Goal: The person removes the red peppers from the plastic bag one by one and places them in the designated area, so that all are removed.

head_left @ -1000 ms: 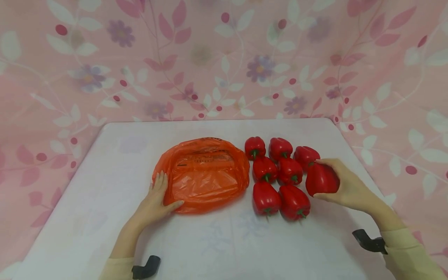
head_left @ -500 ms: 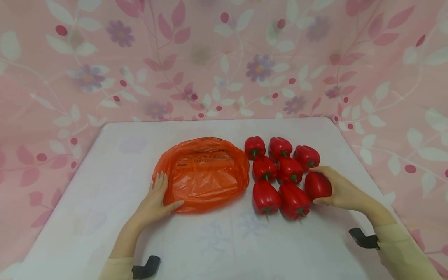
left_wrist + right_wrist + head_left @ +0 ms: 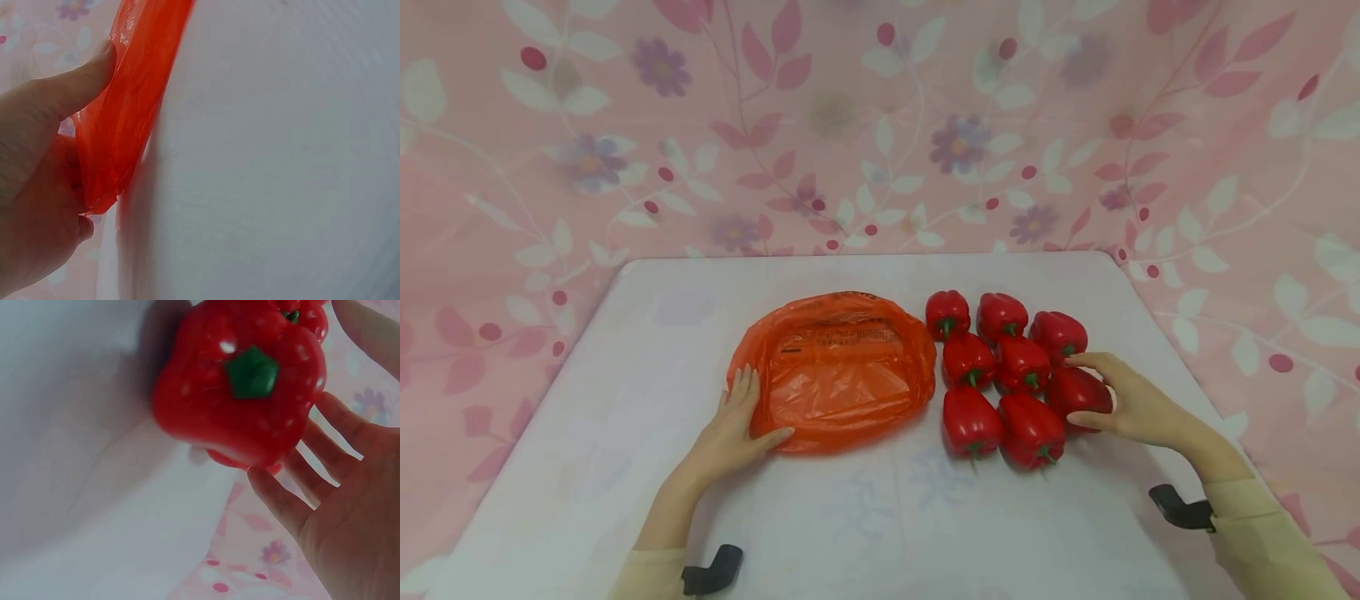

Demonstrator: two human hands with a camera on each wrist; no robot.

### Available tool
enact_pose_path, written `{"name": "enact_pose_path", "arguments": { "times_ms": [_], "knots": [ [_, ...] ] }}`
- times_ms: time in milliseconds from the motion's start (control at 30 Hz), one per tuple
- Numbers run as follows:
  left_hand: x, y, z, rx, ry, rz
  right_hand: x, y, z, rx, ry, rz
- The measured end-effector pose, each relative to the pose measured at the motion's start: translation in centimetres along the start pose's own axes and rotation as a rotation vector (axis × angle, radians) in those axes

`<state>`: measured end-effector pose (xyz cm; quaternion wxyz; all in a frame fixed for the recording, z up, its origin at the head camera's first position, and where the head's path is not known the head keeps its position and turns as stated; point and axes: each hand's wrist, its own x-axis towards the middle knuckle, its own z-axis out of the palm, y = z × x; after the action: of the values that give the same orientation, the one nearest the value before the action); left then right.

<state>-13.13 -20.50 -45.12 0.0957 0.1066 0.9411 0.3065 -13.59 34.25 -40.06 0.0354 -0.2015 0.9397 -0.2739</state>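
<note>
An orange plastic bag (image 3: 842, 379) lies on the white table with its mouth spread wide and its rim rolled outward. My left hand (image 3: 741, 421) rests at the bag's left rim, fingers extended and thumb along the front edge; the left wrist view shows the thumb against the orange plastic (image 3: 125, 125). On the right, my right hand (image 3: 1131, 400) is spread around a red bell pepper (image 3: 1078, 398) on the table, with a gap between palm and pepper. From the right wrist, that pepper's green stem (image 3: 253, 374) faces the camera, and the fingertips (image 3: 265, 481) are at its side.
Several more red bell peppers (image 3: 972, 423) stand close together between the bag and my right hand, in rough rows. The white tabletop (image 3: 880, 525) ends at a back edge before a pink floral cloth (image 3: 850, 125).
My right hand has lowered the pepper to the table beside the others and loosened around it; the pepper has shifted slightly left. The left hand and bag stay put.
</note>
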Motion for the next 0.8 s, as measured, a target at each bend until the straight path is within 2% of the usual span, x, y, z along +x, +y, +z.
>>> {"name": "enact_pose_path", "arguments": {
  "times_ms": [200, 400, 600, 800],
  "knots": [
    [-0.1, 0.0, 0.0, -0.01, 0.002, 0.007, 0.7, -1.2, -0.2, -0.04, 0.074, -0.037],
    [-0.2, 0.1, -0.1, -0.01, 0.008, 0.019, 1.8, -3.4, -0.5, -0.129, 0.209, -0.09],
    [-0.3, 0.2, -0.2, -0.014, 0.014, 0.024, 3.4, -6.5, -0.7, -0.174, 0.337, -0.172],
    [-0.4, 0.4, -0.3, -0.002, 0.018, 0.013, 5.7, -10.8, -0.3, -0.16, 0.413, -0.225]
  ]
}}
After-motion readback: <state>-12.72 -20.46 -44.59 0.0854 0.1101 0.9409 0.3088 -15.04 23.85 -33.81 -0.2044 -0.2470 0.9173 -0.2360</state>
